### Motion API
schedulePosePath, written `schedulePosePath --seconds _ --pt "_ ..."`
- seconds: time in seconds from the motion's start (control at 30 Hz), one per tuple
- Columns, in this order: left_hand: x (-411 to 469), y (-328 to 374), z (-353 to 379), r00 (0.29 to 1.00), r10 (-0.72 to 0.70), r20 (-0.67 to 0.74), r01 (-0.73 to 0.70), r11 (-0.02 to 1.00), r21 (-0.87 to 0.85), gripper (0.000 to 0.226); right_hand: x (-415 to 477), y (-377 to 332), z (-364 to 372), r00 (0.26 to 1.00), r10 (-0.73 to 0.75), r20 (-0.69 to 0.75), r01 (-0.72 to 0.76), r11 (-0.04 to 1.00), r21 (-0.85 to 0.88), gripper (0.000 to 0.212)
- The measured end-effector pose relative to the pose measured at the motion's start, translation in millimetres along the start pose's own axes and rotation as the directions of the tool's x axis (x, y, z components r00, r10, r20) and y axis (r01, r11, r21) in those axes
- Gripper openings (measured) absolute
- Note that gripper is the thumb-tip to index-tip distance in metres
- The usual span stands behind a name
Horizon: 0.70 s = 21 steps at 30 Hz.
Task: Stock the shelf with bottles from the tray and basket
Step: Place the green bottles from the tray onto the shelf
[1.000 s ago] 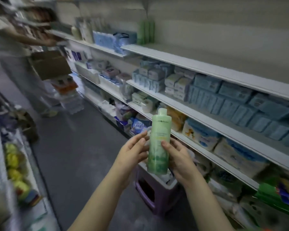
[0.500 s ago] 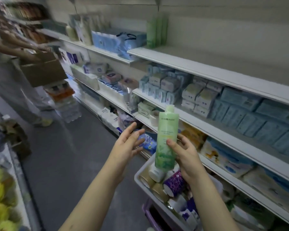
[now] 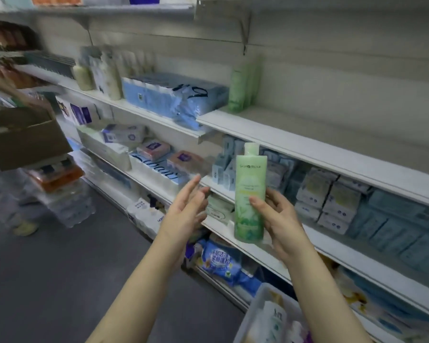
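Right hand: our right hand (image 3: 280, 219) grips a tall pale-green plastic bottle with a green cap (image 3: 250, 194) low on its body. The thumb lies across the printed front and the fingers curl round the far side.
Bottle: we hold it upright in the air, in front of the shelving. Its cap sits just under the front edge of the long white shelf board (image 3: 320, 149).
Left hand: our left hand (image 3: 188, 209) is spread, with the fingers straight and the palm turned toward the bottle. It is near the bottle but apart from it, and it has hold of nothing.
Shelf board: most of its top is bare. At its back left corner stands a short row of matching green bottles (image 3: 240, 90), too blurred for us to count.
Tray: a white plastic tray (image 3: 252, 315) shows at the bottom of the view, under our right forearm. It has pale bottles in it, 1 with green print.
Neighbouring shelf: blue film-wrapped packs (image 3: 174, 97) fill its right end, beside the green row.
Shelf below: pale blue and white packets (image 3: 332, 201) are stacked along it behind the bottle we hold.
Left side: a brown cardboard box (image 3: 25, 134) hangs over the grey floor (image 3: 60, 268).
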State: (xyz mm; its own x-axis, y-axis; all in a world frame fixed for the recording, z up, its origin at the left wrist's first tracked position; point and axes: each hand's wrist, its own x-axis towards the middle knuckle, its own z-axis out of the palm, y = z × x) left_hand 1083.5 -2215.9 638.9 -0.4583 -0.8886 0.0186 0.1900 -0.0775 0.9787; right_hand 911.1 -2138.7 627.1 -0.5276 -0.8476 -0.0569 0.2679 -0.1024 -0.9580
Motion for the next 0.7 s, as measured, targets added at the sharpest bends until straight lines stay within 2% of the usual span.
schedulePosePath --seconds 0.13,0.27,0.37,0.7 --pt "88.4 24.8 -37.0 0.988 0.043 0.151 -0.051 0.997 0.051 0.034 59.1 -11.0 48.1 0.988 -0.105 -0.111 0.105 0.994 -0.01 0.051" --pt "168.2 50.0 -59.5 0.96 0.103 0.26 -0.12 0.992 0.049 0.035 111.9 -21.8 85.2 0.958 -0.198 -0.208 0.201 0.98 -0.005 0.035" --pt "212.0 63.9 -60.4 0.93 0.124 0.345 -0.155 0.986 0.064 0.037 139.7 -31.0 102.1 0.925 -0.261 -0.275 0.268 0.963 -0.011 0.031" --pt "324.7 74.6 -11.1 0.876 0.182 0.446 -0.24 0.968 0.075 0.049 224.2 -68.3 95.0 0.832 -0.396 -0.389 0.381 0.917 -0.118 0.044"
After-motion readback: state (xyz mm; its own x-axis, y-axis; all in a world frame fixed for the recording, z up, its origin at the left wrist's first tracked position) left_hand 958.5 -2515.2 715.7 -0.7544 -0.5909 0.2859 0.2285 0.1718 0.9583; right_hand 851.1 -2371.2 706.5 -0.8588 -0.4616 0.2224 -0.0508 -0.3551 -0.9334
